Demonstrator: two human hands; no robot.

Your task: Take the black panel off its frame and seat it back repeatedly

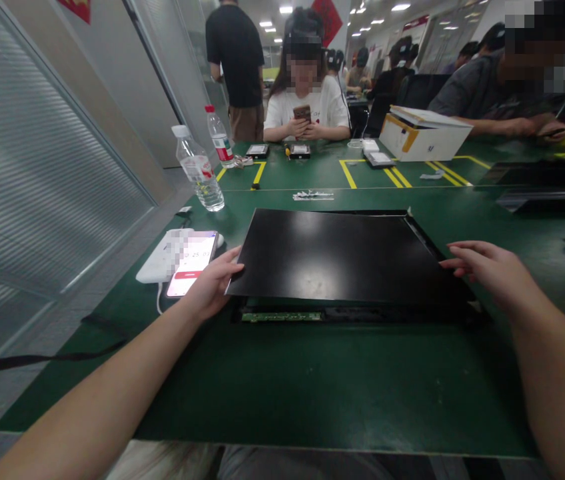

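Observation:
A large, dark, glossy panel (332, 257) lies slightly askew over a black frame (387, 315) on the green table. Along the frame's near edge a narrow green circuit board (281, 317) shows. My left hand (215, 283) is closed on the panel's left edge, thumb on top and the other fingers partly hidden beneath it. At the panel's right edge is my right hand (482, 270), its fingers apart and the fingertips close to the edge; whether they touch it is hard to tell. What lies under the panel is hidden.
A lit phone (192, 263) and a white device (155, 260) lie left of the panel. Two water bottles (200, 170) (220, 139) stand behind them. Across the green table (332, 387) are small drives (297, 151), a white box (425, 137) and a seated person holding a phone.

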